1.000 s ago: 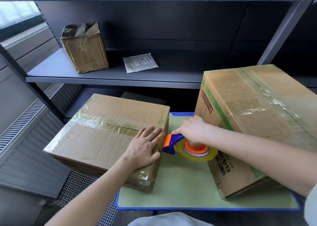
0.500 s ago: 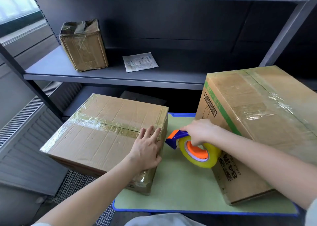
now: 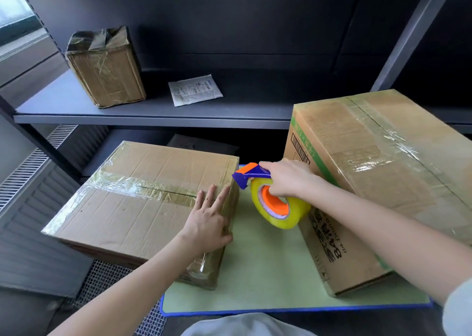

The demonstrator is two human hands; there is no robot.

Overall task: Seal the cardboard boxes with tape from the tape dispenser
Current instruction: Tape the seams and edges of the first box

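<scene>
Right hand [image 3: 287,180] grips dispenser [image 3: 274,208]; left hand [image 3: 208,223] presses box [image 3: 122,208].

The tape dispenser [image 3: 251,176] in the right hand [image 3: 288,180] had a deep blue body with an orange tab; its roll of tape [image 3: 293,217] was glossy yellow round an orange core. Under the left hand [image 3: 207,223] the cardboard box [image 3: 132,213] was plain brown, crossed by a shiny yellowish band of tape. The larger box [image 3: 383,182] behind the right hand was brown too — with a green stripe, a black barcode and black lettering. Below both hands lay a pale green mat [image 3: 268,272] edged in blue. Beyond them the shelf [image 3: 63,100] was dark grey, its small box [image 3: 107,72] brown, its packet [image 3: 195,90] white.
</scene>
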